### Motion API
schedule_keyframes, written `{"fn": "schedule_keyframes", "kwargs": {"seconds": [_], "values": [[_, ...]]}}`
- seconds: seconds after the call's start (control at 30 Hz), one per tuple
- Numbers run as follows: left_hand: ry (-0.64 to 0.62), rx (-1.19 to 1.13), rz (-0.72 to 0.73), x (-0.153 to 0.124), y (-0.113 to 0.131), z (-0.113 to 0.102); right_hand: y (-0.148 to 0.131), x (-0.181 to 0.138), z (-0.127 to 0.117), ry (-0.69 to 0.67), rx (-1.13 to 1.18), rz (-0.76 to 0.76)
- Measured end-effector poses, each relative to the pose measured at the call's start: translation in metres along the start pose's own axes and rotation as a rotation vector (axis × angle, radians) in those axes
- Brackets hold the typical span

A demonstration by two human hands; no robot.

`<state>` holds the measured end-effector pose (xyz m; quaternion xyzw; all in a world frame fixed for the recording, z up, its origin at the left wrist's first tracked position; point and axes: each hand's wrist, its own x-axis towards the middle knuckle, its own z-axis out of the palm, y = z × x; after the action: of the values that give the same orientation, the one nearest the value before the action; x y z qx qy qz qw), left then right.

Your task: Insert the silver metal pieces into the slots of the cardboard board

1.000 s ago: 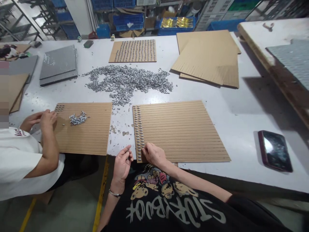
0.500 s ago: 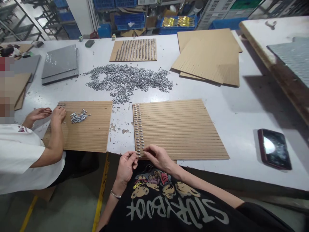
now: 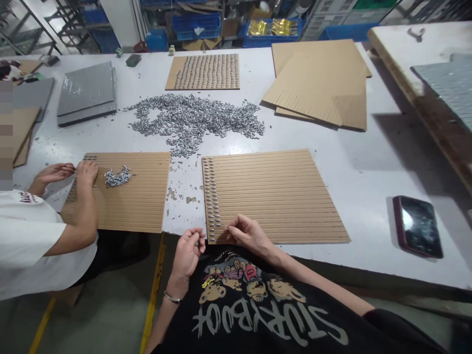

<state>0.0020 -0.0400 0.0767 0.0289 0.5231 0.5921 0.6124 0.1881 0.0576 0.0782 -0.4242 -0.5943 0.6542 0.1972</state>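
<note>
A slotted cardboard sheet (image 3: 280, 196) lies in front of me on the white table (image 3: 361, 167). Its left edge carries a column of small silver pieces (image 3: 211, 196). My right hand (image 3: 248, 235) rests on the sheet's near left corner with fingertips pinched at the bottom of that column. My left hand (image 3: 188, 253) hovers just off the table edge, fingers curled; what it holds is too small to make out. A big pile of loose silver pieces (image 3: 195, 122) lies beyond the sheet.
A person in a white shirt at my left has both hands (image 3: 73, 173) on another slotted sheet (image 3: 136, 196) with a small heap of pieces. A filled sheet (image 3: 204, 72), stacked blank sheets (image 3: 320, 83), grey boards (image 3: 86, 93) and a phone (image 3: 418, 225) also lie on the table.
My right hand shifted slightly right along the sheet's near edge. My left hand drew back from it, off the table edge. The other person's hands moved onto their sheet's left edge.
</note>
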Motion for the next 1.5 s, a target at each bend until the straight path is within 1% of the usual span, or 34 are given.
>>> {"fn": "schedule_keyframes", "kwargs": {"seconds": [0.07,0.17,0.23,0.43,0.6,0.7,0.77,0.83,0.93,1.0,1.07,1.17,1.33,1.43,1.5], "values": [[0.072,-0.090,0.042,0.002,0.009,-0.008,0.002,0.003,-0.004,-0.004,-0.092,-0.007],[0.130,-0.136,0.046,0.003,0.019,-0.015,0.008,0.007,-0.005,-0.010,-0.338,-0.175],[0.132,-0.133,0.051,0.002,0.022,-0.014,0.014,0.009,0.000,-0.018,-0.440,-0.254],[0.103,0.007,0.155,0.002,0.011,-0.004,0.023,0.013,0.018,0.035,-0.604,-0.219],[0.073,0.037,0.108,0.006,0.003,-0.009,0.019,0.014,0.027,0.034,-0.905,-0.158],[0.063,0.040,0.080,0.006,0.003,-0.011,0.017,0.015,0.027,0.045,-1.003,-0.153],[0.040,0.013,0.069,0.003,0.004,-0.010,0.017,0.015,0.026,0.052,-0.970,-0.151],[0.006,-0.015,0.062,-0.001,0.006,-0.007,0.015,0.014,0.024,0.072,-0.852,-0.157],[-0.037,0.006,0.063,-0.008,0.006,-0.001,0.006,0.008,0.021,0.102,-0.622,-0.263],[-0.062,0.043,0.059,-0.013,0.005,0.003,-0.003,0.003,0.021,0.069,-0.492,-0.350],[-0.087,0.079,0.042,-0.015,0.002,0.008,-0.012,-0.002,0.022,0.005,-0.385,-0.384],[-0.109,0.134,0.031,-0.017,-0.004,0.017,-0.015,-0.006,0.026,-0.043,-0.294,-0.348],[-0.093,0.168,0.092,-0.016,-0.020,0.022,-0.004,-0.010,0.026,-0.041,-0.151,-0.186],[-0.096,0.228,0.085,-0.015,-0.027,0.019,0.000,-0.011,0.021,-0.079,-0.144,-0.131],[-0.071,0.235,0.074,-0.015,-0.026,0.015,0.002,-0.011,0.017,-0.065,-0.195,-0.097]]}}
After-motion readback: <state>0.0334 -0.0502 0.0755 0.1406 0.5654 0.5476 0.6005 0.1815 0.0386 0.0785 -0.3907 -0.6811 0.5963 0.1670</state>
